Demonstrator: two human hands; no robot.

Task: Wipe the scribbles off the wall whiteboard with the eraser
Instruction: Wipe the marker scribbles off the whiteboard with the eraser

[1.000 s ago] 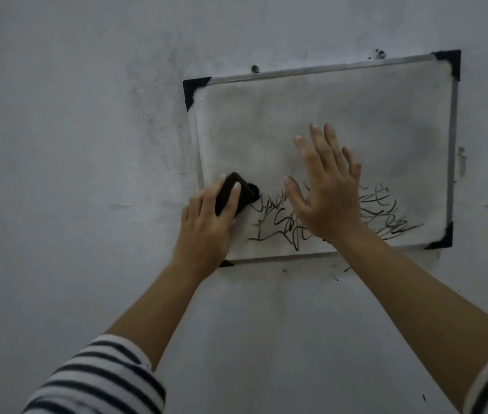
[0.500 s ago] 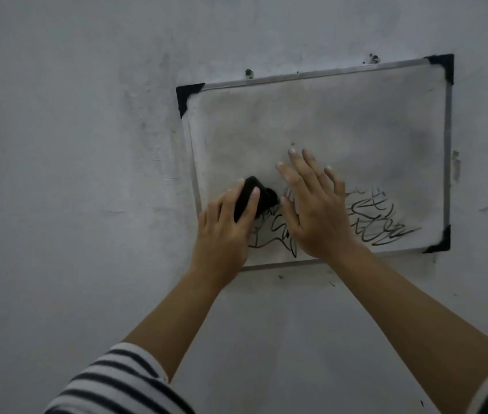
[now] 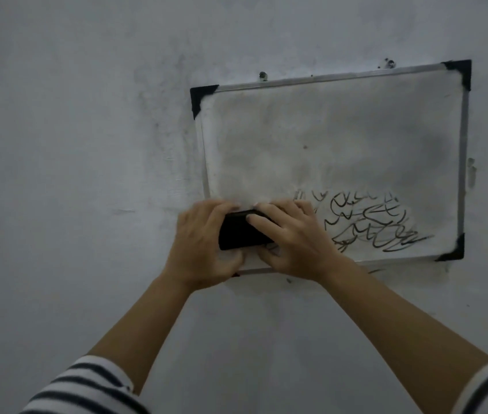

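Black eraser (image 3: 241,233) flat against the whiteboard (image 3: 311,138), lower left corner; looks light, soft-faced, best gripped by its long edges. Left hand (image 3: 199,243) and right hand (image 3: 295,237) both clamped on it. Scribbles (image 3: 377,222) waiting just to the right.

Grey wall (image 3: 72,174) was scuffed; two screws (image 3: 262,75) sat in it; striped sleeves (image 3: 87,386) showed at the lower corners.

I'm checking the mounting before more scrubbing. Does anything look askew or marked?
The whiteboard hangs tilted, its right side higher. Stray black marks spot the wall below its bottom frame.
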